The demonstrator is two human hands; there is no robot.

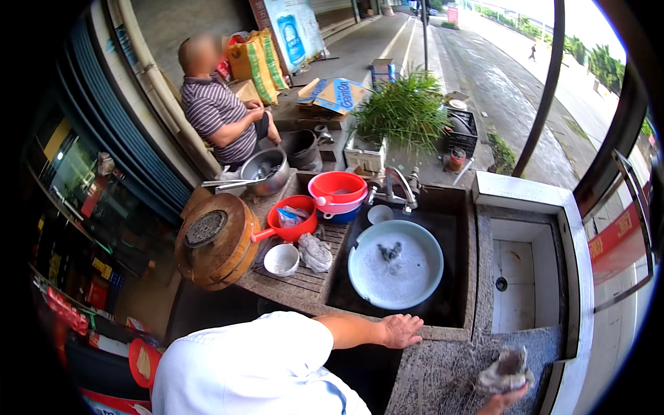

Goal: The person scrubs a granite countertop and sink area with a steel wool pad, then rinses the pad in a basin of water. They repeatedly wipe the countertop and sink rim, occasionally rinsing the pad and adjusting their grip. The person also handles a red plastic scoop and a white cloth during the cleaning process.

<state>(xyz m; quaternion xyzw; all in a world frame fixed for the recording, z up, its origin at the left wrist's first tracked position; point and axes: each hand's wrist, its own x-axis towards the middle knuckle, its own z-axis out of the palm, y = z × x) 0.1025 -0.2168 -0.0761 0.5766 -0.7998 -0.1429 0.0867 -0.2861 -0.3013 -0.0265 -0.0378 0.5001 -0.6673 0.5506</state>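
Note:
My left hand (402, 331) lies palm down on the front rim of the stone sink (448, 333), fingers apart, holding nothing. At the lower right my right hand (502, 400) grips a wet grey cloth (503, 371) against the rough stone counter (441, 368). In the sink stands a light blue plastic basin (398, 295) of sudsy water, with something dark showing among the suds. A small white bowl (380, 213) sits behind the basin, below the metal faucet (402, 189).
Left of the sink are a red dipper (293, 233), a white bowl (281, 260), a crumpled rag (315, 252), stacked colanders (338, 189) and a thick round chopping board (207, 244). A seated person (223, 114) is beyond. A tiled basin (524, 306) adjoins at right.

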